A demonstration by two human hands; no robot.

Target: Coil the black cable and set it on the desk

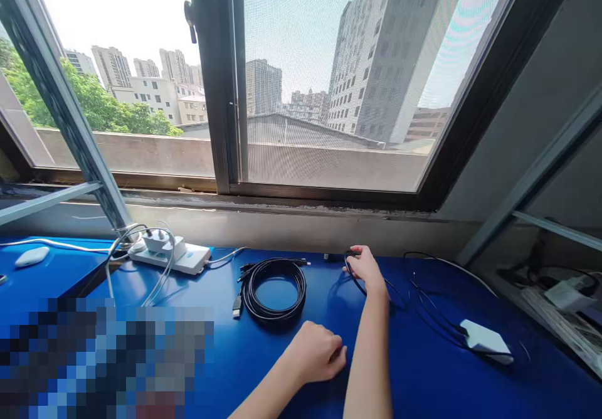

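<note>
My right hand (365, 268) reaches to the far edge of the blue table (423, 369), with its fingers closed round a thin black cable (357, 284) that loops beside it. My left hand (316, 351) rests on the table in a loose fist, nearer to me; what it holds, if anything, is hidden. A coiled black cable (275, 291) with a plug at its end lies just left of both hands, touching neither.
A white power strip (172, 256) with a charger and white leads sits at the back left. A white mouse (31, 256) lies far left. A white flat device (486, 339) with black wires lies at the right. A window sill runs behind the table.
</note>
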